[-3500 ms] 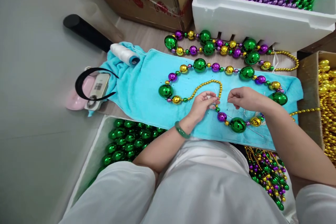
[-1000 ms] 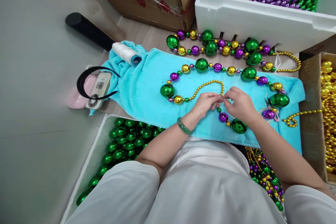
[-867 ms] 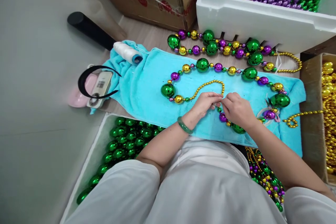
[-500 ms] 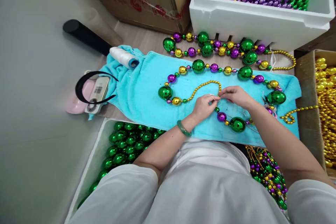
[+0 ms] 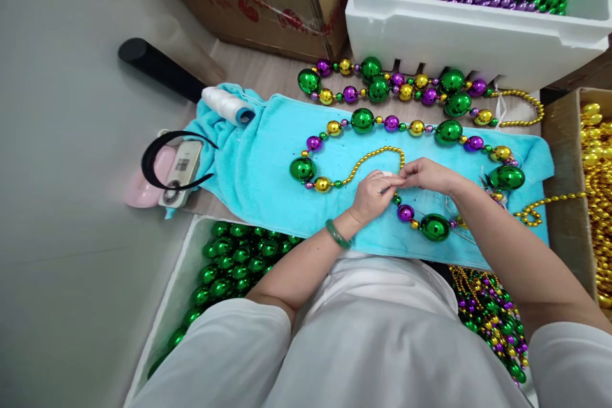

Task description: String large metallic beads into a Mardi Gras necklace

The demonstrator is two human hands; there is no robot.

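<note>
we have the bead necklace (image 5: 363, 120) spread in a loop on the blue towel (image 5: 268, 166), its big green, purple and gold beads curving around and its run of small gold beads leading to our fingers. our left hand (image 5: 377, 196), with a green bracelet (image 5: 338, 234) at the wrist, pinches white thread (image 5: 384, 182) that crosses its fingers. our right hand (image 5: 421, 174) has its fingertips drawn together against the left ones; we cannot tell whether it grips the thread too. beyond the towel, a second necklace (image 5: 378, 89) lies on the floor by a white foam box (image 5: 468, 41) of small beads. a spool (image 5: 222, 104) rests on the towel's rumpled left end, and a string of gold beads (image 5: 557, 199) reaches from the cardboard box (image 5: 567, 159) on our right.
</note>
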